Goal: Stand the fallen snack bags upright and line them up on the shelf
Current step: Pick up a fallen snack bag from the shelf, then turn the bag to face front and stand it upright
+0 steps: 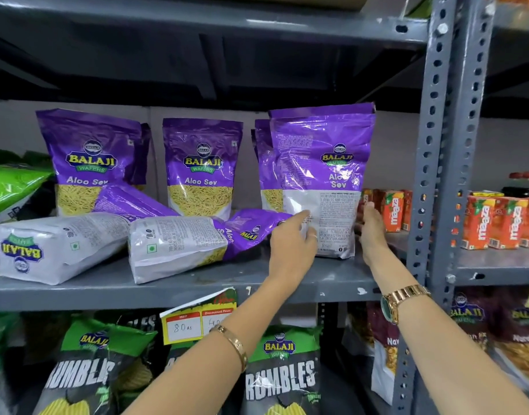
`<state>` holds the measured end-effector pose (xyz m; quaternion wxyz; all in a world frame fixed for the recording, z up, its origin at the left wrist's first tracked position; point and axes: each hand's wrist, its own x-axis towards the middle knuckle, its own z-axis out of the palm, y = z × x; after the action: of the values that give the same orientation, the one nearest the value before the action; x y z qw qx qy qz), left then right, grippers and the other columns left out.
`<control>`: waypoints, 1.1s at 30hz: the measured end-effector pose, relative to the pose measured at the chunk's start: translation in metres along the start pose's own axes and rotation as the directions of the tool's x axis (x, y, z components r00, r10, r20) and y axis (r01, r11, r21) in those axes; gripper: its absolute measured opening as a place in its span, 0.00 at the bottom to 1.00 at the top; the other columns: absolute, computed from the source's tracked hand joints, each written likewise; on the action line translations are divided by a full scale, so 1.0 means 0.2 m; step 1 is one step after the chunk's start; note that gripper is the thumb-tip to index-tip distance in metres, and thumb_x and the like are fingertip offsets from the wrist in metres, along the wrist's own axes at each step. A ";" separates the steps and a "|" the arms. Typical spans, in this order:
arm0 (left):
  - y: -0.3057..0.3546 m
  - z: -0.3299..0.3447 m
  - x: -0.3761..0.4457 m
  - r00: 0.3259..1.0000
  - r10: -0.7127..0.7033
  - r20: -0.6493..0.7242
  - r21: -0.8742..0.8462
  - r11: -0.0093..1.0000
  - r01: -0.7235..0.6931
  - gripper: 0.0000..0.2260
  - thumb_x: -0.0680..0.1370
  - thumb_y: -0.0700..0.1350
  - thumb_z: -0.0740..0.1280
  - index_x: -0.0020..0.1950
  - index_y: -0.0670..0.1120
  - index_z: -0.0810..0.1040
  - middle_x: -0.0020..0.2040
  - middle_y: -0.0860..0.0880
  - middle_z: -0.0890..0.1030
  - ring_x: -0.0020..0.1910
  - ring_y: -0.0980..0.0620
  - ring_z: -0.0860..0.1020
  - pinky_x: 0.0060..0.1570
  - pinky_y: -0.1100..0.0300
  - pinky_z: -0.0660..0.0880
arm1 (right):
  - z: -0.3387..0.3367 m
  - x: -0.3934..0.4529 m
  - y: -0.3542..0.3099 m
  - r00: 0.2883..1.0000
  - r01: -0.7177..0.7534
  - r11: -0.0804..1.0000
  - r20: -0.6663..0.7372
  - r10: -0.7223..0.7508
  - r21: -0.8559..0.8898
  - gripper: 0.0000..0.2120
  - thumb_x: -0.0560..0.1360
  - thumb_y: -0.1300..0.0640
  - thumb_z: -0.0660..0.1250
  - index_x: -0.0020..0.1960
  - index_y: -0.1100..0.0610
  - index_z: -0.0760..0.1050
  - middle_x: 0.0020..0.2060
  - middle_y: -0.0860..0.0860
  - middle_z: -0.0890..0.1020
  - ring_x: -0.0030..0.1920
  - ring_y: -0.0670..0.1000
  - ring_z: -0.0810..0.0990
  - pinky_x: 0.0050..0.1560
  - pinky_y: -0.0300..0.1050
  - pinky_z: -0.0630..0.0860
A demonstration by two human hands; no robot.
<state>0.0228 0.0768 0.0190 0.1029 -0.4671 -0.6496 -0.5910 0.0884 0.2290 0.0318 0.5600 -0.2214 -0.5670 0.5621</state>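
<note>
Purple Aloo Sev snack bags fill the grey shelf [179, 290]. One bag [323, 178] stands upright at the right with its back side facing me, and both of my hands are against its lower part: my left hand [293, 244] on its left edge, my right hand [371, 232] flat along its right edge. Two bags lie fallen on the shelf, one at the far left [56, 247] and one in the middle [182, 244]. A third [128, 202] leans behind them. Two upright bags stand at the back [89, 163] [202, 166].
A perforated grey upright post [434, 145] bounds the shelf on the right. Orange juice cartons [392, 211] stand just behind my right hand. A green bag [11, 184] lies at the far left. Below hang a price tag [194, 322] and green crisp bags [284, 369].
</note>
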 end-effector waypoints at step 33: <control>0.06 0.11 -0.05 0.930 -0.357 0.084 -0.321 0.874 0.365 0.17 0.81 0.47 0.54 0.69 0.46 0.67 0.67 0.45 0.72 0.64 0.47 0.70 0.57 0.60 0.63 | 0.07 0.01 0.06 0.939 -0.081 0.976 0.312 0.143 -0.203 0.21 0.80 0.46 0.47 0.60 0.53 0.74 0.59 0.47 0.74 0.60 0.49 0.73 0.63 0.47 0.70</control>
<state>0.0457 0.0898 0.0132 -0.0962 -0.3549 -0.6176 -0.6952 0.0708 0.2279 0.0259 0.4028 -0.2095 -0.6880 0.5662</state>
